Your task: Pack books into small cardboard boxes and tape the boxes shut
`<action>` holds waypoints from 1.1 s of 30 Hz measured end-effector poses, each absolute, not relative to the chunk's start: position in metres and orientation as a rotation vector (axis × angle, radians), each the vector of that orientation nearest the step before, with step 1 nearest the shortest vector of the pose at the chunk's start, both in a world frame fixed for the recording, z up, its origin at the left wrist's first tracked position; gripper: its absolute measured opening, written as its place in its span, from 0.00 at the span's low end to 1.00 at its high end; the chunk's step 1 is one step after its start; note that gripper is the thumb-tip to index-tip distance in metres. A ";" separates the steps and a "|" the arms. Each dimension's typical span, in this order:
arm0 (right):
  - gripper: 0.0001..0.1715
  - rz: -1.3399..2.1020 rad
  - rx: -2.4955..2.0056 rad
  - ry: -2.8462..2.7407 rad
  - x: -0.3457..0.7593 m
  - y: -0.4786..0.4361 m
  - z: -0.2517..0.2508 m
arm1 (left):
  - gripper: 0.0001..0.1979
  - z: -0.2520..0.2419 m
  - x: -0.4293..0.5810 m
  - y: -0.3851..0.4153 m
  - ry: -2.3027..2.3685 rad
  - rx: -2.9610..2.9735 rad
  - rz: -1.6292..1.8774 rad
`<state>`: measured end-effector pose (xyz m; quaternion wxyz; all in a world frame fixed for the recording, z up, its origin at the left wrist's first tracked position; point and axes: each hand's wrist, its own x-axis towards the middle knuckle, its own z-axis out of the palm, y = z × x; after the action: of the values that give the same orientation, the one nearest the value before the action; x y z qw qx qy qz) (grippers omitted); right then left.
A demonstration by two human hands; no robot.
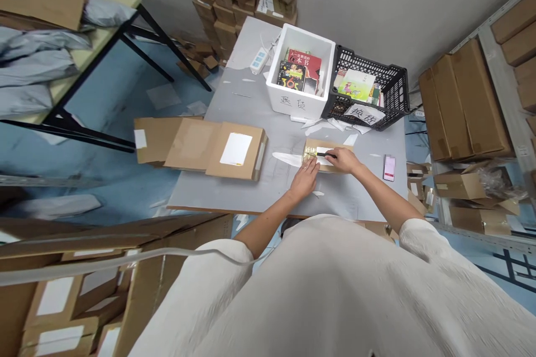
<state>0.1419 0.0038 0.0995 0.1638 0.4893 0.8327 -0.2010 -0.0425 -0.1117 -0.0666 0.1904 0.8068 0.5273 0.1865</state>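
Observation:
A small cardboard parcel (320,146) with a white label lies on the grey table (243,184) in front of me. My right hand (344,159) is closed on a black pen (324,154), its tip on the parcel's label. My left hand (306,175) rests at the parcel's left end, fingers bent and pressing on it, next to a patch of shiny clear tape (310,152). A white strip of backing paper (287,158) lies just left of the parcel.
Flat cardboard mailers (201,146) lie on the table's left. A white foam box (301,70) and a black crate (368,89), both with books, stand at the back. A pink phone (389,167) lies at right. Stacked cartons fill the shelves, floor and back wall.

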 end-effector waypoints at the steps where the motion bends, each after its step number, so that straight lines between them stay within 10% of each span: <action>1: 0.27 -0.567 1.395 2.368 0.140 0.004 0.100 | 0.41 -0.067 -0.043 -0.112 1.480 2.268 0.529; 33: 0.24 -0.481 1.512 2.166 0.202 0.000 0.118 | 0.36 -0.041 -0.030 -0.114 1.575 2.256 0.403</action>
<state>0.2022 -0.0001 0.1183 0.2263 0.5484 0.7859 -0.1743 -0.0298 -0.1137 -0.0405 0.1796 0.7981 0.5572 0.1426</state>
